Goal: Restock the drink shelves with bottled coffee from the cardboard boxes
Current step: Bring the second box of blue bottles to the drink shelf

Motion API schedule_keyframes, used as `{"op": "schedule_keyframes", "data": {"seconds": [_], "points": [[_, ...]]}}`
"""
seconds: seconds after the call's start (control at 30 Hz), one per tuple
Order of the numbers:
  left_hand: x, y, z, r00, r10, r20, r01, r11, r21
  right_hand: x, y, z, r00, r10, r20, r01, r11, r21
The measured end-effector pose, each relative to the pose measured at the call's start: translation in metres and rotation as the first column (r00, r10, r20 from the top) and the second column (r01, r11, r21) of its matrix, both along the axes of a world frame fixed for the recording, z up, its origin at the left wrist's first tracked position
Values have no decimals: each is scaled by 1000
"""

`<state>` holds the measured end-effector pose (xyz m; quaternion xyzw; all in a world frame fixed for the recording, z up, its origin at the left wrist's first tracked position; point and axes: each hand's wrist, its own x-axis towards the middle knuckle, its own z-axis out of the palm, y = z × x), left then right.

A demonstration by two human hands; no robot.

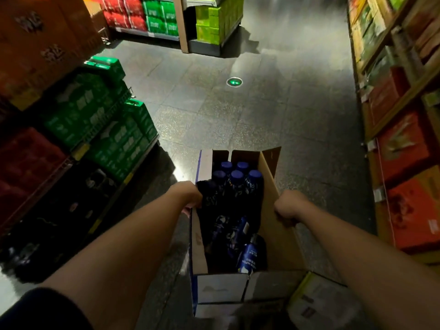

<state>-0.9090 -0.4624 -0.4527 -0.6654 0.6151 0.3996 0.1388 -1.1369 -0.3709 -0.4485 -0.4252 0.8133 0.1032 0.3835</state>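
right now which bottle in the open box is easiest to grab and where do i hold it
Probably an upright bottle at the far end of the cardboard box. Come straight down and close your fingers round the neck under its blue cap: caps stand exposed, bodies packed tight.

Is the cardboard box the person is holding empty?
No, the open cardboard box held by the left hand and right hand still has several blue-capped bottles inside.

Speckled tile floor (250, 115), round green floor light (234, 82) (glowing), aisle
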Motion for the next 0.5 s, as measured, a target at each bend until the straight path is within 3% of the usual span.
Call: {"op": "schedule_keyframes", "data": {"seconds": [0.37,0.5], "points": [[-91,-238,0,980,177,-92,-180,983,-22,-101,-298,36,952,276,-137,-276,961,18],[-96,-346,3,973,212,-96,-212,977,14,-108,-414,41,955,272,-117,-275,961,-10]]}}
